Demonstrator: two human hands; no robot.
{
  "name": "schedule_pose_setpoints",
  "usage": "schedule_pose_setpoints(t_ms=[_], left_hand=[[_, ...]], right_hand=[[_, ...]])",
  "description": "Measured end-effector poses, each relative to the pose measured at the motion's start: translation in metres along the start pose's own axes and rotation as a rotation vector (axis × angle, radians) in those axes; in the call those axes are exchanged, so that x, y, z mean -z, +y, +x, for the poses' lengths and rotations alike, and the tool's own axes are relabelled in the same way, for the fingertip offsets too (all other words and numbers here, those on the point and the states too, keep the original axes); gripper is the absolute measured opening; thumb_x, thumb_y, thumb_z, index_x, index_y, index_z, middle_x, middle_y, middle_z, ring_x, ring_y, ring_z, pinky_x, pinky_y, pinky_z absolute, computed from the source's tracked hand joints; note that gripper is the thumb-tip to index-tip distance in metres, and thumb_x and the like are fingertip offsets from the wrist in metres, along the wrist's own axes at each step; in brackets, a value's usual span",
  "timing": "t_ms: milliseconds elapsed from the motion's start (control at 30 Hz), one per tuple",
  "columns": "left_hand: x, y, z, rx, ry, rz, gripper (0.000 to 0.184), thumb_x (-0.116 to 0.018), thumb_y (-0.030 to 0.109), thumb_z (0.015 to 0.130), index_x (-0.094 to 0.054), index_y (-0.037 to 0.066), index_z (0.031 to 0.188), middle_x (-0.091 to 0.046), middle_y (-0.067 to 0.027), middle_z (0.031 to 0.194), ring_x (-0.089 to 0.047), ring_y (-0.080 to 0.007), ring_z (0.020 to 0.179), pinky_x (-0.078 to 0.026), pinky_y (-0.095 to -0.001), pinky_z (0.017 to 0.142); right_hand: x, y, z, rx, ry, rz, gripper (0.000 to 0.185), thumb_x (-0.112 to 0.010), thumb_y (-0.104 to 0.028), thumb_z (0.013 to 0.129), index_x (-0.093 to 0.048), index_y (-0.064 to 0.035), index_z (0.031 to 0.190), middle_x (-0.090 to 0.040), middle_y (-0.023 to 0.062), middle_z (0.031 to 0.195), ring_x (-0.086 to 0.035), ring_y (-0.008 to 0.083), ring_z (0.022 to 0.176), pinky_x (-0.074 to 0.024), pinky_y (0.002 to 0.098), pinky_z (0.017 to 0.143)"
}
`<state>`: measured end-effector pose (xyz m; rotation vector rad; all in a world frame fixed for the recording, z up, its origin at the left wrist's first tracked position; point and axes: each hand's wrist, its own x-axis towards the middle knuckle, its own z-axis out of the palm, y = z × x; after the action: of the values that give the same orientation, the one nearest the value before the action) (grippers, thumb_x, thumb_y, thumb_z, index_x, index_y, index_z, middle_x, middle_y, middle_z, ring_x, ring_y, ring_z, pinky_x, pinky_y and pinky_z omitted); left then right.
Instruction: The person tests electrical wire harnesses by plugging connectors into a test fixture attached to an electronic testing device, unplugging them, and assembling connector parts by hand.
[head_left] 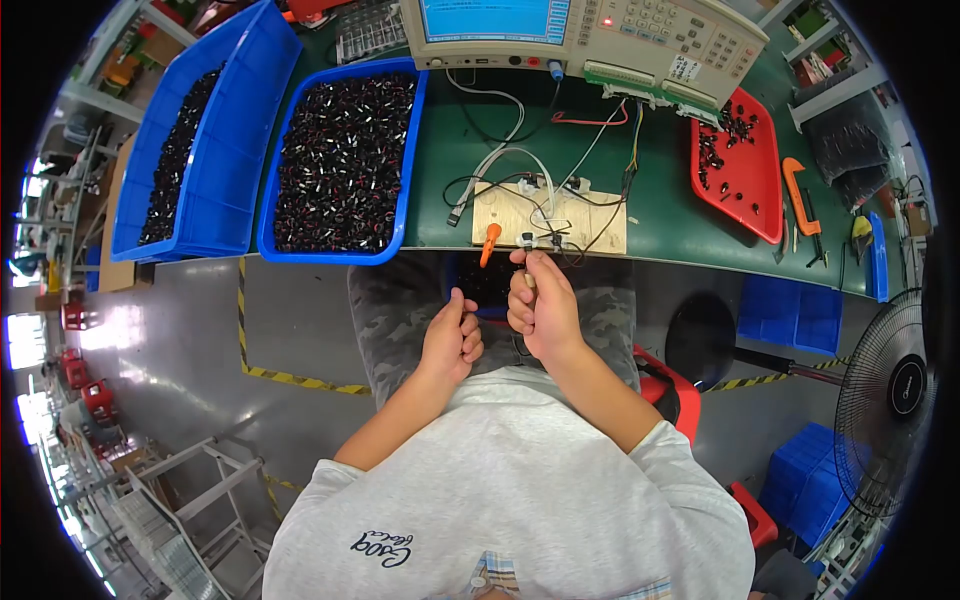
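Note:
My right hand point(545, 300) is closed in a pinch at the front edge of a pale wooden board point(490, 207). A small dark part shows at its fingertips, too small to name. Just beyond those fingers are small connectors point(555, 241) with thin wires on the board. My left hand point(453, 335) hovers over my lap, its fingers curled inward; whatever it may hold is hidden. An orange toggle-clamp-like handle point(490, 240) sticks out over the board's front edge, left of my right hand. Behind and between my hands is a container with small dark parts point(482, 283).
A blue tray point(266, 215) full of small black components stands left of the board, beside a taller blue bin point(215, 165). A bench instrument point(600, 45) with a screen stands behind. Right are a red tray point(765, 190), an orange-handled tool point(797, 190) and a fan point(905, 385).

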<state>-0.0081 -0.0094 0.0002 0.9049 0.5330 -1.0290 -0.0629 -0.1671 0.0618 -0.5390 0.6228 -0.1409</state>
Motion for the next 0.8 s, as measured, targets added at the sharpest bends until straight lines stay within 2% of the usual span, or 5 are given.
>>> schedule_pose_setpoints(t_ms=[333,567,667,767,800], left_hand=[[0.000,0.005,-0.006,0.036,-0.004,-0.081,0.027,-0.042,0.011,0.097,-0.054,0.004,0.121,-0.048,-0.0023,0.076,-0.037,-0.0096,0.044,-0.029,-0.0248,0.037],[0.006,0.001,-0.003,-0.006,-0.079,0.055,0.030,-0.048,0.013,0.102,-0.051,0.006,0.130,-0.065,-0.0104,0.103,-0.038,-0.0086,0.046,-0.031,-0.0241,0.038],[0.010,0.002,0.000,0.006,-0.116,0.029,0.028,-0.048,0.015,0.104,-0.051,0.008,0.131,-0.067,-0.0118,0.112,-0.038,-0.0080,0.045,-0.031,-0.0231,0.037],[0.003,0.009,0.001,0.006,-0.111,-0.014,0.028,-0.047,0.017,0.104,-0.051,0.009,0.131,-0.068,-0.0101,0.113,-0.038,-0.0077,0.045,-0.031,-0.0226,0.037],[0.001,0.011,0.000,0.001,-0.116,-0.025,0.029,-0.046,0.018,0.105,-0.051,0.009,0.132,-0.068,-0.0103,0.114,-0.038,-0.0078,0.045,-0.031,-0.0226,0.037]], right_hand=[[-0.001,-0.001,-0.004,0.003,-0.002,-0.030,0.021,-0.046,-0.030,0.108,-0.055,-0.0115,0.111,-0.040,-0.0040,0.065,-0.032,0.0054,0.045,-0.0246,0.0224,0.039],[0.016,0.003,-0.007,0.000,-0.043,-0.152,0.025,-0.054,-0.028,0.105,-0.057,-0.0106,0.123,-0.040,-0.0059,0.063,-0.034,0.0032,0.047,-0.0253,0.0219,0.041],[0.043,0.026,0.016,0.216,0.130,-0.585,0.036,-0.060,-0.027,0.102,-0.053,-0.0077,0.132,-0.042,-0.0057,0.064,-0.035,0.0034,0.047,-0.0265,0.0234,0.040],[0.068,0.041,0.015,0.643,0.142,-1.031,0.039,-0.066,-0.020,0.096,-0.057,-0.0035,0.130,-0.066,0.0039,0.080,-0.057,0.0092,0.065,-0.0472,0.0284,0.061],[0.054,0.030,0.006,0.537,0.059,-1.081,0.035,-0.066,-0.020,0.095,-0.059,-0.0056,0.127,-0.066,0.0042,0.080,-0.058,0.0098,0.064,-0.0474,0.0290,0.061]])
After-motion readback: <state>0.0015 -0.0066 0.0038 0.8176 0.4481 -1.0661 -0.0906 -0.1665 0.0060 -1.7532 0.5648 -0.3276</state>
